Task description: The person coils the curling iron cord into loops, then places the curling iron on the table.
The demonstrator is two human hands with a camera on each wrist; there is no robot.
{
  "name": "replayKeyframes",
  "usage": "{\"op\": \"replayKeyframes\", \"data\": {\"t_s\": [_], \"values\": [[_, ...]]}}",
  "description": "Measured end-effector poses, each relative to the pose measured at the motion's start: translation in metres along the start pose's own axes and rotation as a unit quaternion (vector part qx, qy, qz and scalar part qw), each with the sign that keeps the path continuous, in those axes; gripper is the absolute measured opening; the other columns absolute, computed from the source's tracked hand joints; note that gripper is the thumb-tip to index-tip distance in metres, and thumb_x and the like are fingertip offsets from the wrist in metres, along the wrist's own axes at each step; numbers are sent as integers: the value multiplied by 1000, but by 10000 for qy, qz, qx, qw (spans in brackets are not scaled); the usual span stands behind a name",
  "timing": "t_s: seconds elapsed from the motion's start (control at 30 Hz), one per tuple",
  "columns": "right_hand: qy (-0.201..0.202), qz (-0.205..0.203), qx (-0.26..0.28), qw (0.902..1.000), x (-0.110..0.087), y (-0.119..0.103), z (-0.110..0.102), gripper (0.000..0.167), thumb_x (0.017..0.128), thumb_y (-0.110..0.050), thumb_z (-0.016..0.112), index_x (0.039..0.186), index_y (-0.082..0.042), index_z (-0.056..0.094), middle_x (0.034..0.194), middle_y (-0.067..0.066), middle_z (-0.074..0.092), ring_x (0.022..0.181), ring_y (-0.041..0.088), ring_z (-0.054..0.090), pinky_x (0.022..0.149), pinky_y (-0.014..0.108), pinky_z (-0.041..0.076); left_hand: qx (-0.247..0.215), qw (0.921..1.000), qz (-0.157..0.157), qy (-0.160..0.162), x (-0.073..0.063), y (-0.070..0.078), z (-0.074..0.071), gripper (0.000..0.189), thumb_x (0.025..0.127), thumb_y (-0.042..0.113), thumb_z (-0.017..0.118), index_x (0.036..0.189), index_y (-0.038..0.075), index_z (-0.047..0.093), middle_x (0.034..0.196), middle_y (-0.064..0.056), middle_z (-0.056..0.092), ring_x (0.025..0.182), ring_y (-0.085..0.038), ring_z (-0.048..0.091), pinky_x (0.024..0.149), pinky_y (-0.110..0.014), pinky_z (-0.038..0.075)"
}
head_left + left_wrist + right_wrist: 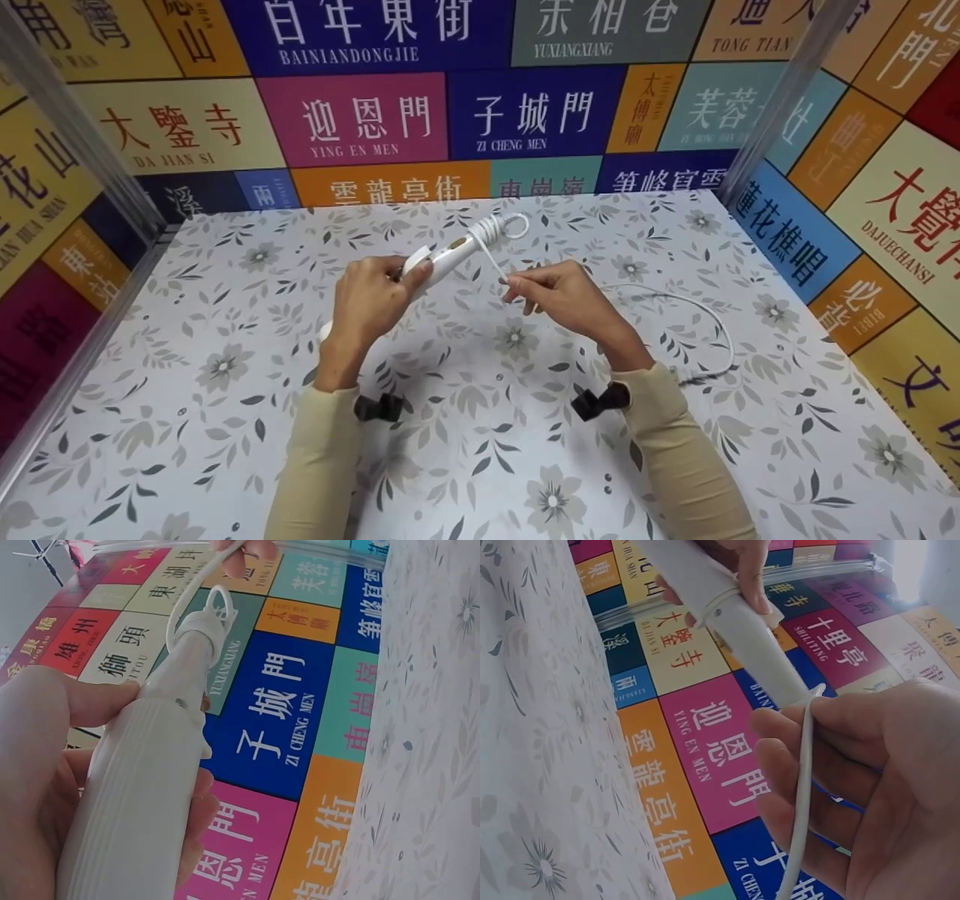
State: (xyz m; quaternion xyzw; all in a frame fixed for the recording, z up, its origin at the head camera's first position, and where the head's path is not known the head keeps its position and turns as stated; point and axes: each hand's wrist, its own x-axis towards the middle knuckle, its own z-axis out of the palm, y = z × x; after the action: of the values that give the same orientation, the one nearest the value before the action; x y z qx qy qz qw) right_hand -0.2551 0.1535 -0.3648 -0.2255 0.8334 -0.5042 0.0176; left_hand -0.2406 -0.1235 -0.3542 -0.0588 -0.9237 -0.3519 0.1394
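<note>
My left hand (373, 296) grips a white hair styling iron (450, 259) round its body, the thumb lying along it. The iron is held slanted, its cord end up and to the right. Several turns of white cord (486, 227) circle that end, and a small loop sticks out past it. Between thumb and fingertips, my right hand (559, 292) pinches a stretch of the cord just right of the iron. In the left wrist view the ribbed casing (131, 795) fills the palm. The right wrist view shows the cord (801, 795) running down across the fingers.
Beyond the right hand the loose cord (720, 322) curves over the flower-patterned table (480, 465) to its plug (681, 373) beside the right sleeve. Panels with place names (352, 116) stand behind and at both sides. A black wrist camera (379, 407) juts from each sleeve.
</note>
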Motion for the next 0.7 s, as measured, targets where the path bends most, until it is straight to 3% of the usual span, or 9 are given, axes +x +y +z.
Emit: {"op": "replayKeyframes", "data": {"t_s": [0.2, 0.43, 0.53, 0.7], "values": [[-161, 63, -243, 9996, 1, 7, -1, 25, 99, -33, 63, 111, -18, 79, 91, 7, 78, 73, 22, 68, 65, 31, 53, -104, 9999, 39, 37, -1, 3, 1, 39, 94, 46, 66, 92, 10, 78, 78, -7, 71, 70, -23, 59, 61, -33, 42], [-67, 106, -804, 9967, 4, 13, -2, 24, 98, -37, 64, 109, -22, 79, 88, 2, 78, 88, 30, 70, 75, 35, 52, -249, 9995, 128, -126, -1, 1, 1, 37, 93, 46, 67, 96, 11, 80, 80, -7, 74, 68, -22, 61, 59, -32, 43], [-74, 228, -905, 9956, 5, 16, -2, 30, 97, -43, 63, 99, -19, 82, 87, 2, 78, 88, 26, 70, 76, 36, 52, -392, 9989, 141, -225, 0, 1, 0, 37, 93, 45, 67, 96, 10, 80, 84, -8, 74, 70, -22, 62, 60, -32, 44], [-56, 886, -835, 9925, 6, 26, -4, 50, 91, -63, 60, 79, -18, 80, 80, 2, 76, 83, 20, 68, 74, 34, 49, -847, 9955, 354, -236, 0, 2, -2, 34, 94, 39, 69, 98, 7, 80, 87, -12, 75, 75, -24, 62, 64, -32, 47]]}}
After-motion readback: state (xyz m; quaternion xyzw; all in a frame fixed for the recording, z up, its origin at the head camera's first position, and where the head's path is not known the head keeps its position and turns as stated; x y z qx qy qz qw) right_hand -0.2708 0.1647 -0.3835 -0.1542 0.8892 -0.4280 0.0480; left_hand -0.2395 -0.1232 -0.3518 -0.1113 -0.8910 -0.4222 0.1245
